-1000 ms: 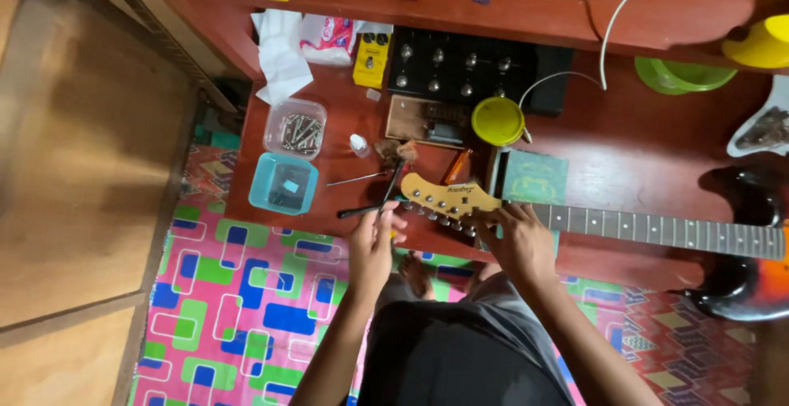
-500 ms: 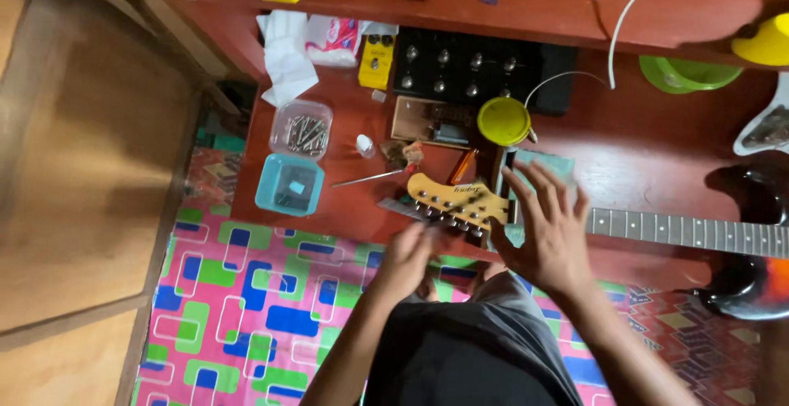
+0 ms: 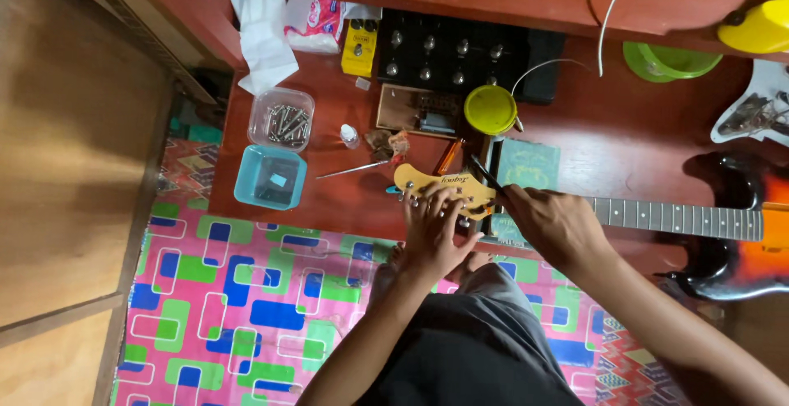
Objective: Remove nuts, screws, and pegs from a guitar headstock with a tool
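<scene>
Where visible, both hands (image 3: 493, 225) on headstock (image 3: 444, 188), perhaps.

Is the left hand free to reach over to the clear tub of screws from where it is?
Probably yes. The left hand rests on the guitar headstock, and the clear tub of screws sits open up and to its left. Only a thin metal rod and a small vial lie between.

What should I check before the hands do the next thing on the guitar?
1. Left hand on the headstock: ok, fingers rest on it.
2. Right hand holding a dark tool: ok; tool type cannot tell.
3. Guitar neck lying flat on the red table: ok.
4. Clear tub of screws within reach: ok, probably.
5. Strings on the neck: cannot tell.
</scene>
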